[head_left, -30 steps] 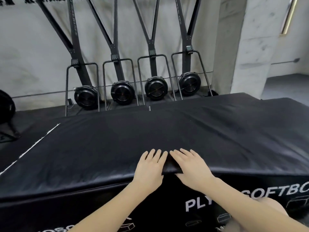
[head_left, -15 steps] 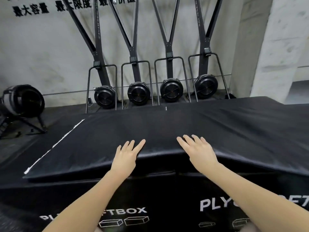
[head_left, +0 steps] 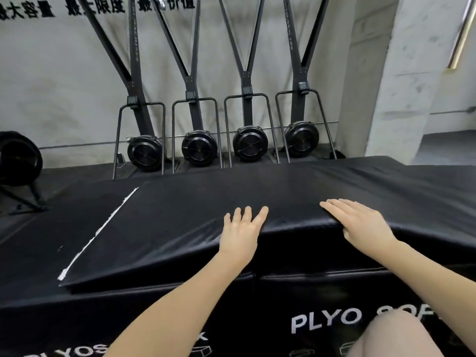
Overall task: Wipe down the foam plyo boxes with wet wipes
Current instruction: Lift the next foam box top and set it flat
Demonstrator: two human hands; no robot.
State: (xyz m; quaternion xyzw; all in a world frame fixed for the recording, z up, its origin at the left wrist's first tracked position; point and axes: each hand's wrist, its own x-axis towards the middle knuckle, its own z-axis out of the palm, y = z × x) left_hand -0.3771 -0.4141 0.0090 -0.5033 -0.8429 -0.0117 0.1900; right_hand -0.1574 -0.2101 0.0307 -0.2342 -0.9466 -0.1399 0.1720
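From the head camera, white lettering on the front face of the foam plyo box (head_left: pixel 296 300) below the right hand (head_left: pixel 365 225) reads "PLYO" followed by a cut-off "SOF"; below the left hand (head_left: pixel 239 233) a second print shows part of "PLYOS" and a final "K", with small box outlines drawn under both. Black Chinese characters run along the top of the grey wall (head_left: pixel 51 81) far beyond the hands; "最大容量" and "最大限度" can be read, the third group partly hidden.

Both hands lie flat with straight, slightly spread fingers on the near edge of a black top pad (head_left: pixel 206 202), which sits raised at that edge above the box beneath. They hold nothing and are well apart from each other. A white strip (head_left: pixel 103 228) shows along the pad's edge to the left of the left hand.

Four ski machines (head_left: pixel 199 148) stand in a row against the wall beyond the hands, each with a round black fan housing and a hoop frame. One more round black fan machine (head_left: pixel 18 161) sits far to the left. A concrete pillar (head_left: pixel 396 73) rises beyond the right hand. A knee (head_left: pixel 396 336) shows at the bottom right.
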